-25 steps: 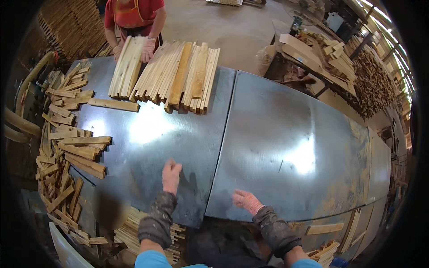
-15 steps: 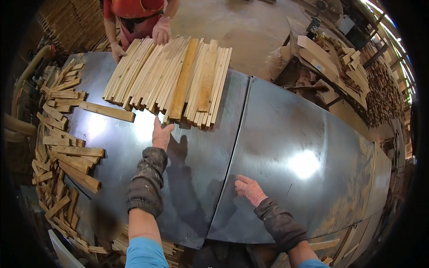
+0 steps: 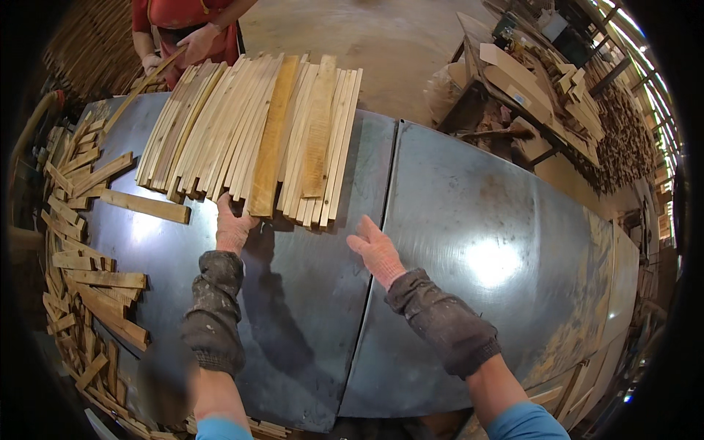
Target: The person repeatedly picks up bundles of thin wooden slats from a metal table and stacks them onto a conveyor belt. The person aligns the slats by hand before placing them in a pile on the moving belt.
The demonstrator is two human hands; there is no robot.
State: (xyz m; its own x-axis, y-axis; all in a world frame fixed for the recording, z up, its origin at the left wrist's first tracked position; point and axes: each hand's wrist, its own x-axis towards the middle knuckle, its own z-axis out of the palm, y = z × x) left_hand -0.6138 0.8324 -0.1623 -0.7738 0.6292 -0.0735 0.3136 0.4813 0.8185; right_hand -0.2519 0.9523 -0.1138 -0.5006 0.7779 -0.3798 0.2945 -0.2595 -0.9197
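Observation:
Long pale wooden strips lie side by side in a wide row on the metal-topped table. Two broader, yellower boards rest among them toward the right. My left hand, in a pinkish glove, reaches to the near ends of the strips. Its thumb and fingers are apart, and the fingertips are partly hidden at the strip ends. To the right of the row, over the table seam, my gloved right hand is held open with nothing in it. A short board lies left of my left hand.
Many short wood offcuts are heaped along the table's left edge. Across the table a person in red holds a long thin strip with gloved hands. A cluttered wooden bench stands at the far right.
My left hand has come up against the strip ends. My right hand has moved up and left, toward the row. The other person's hands have left the row and now hold a strip.

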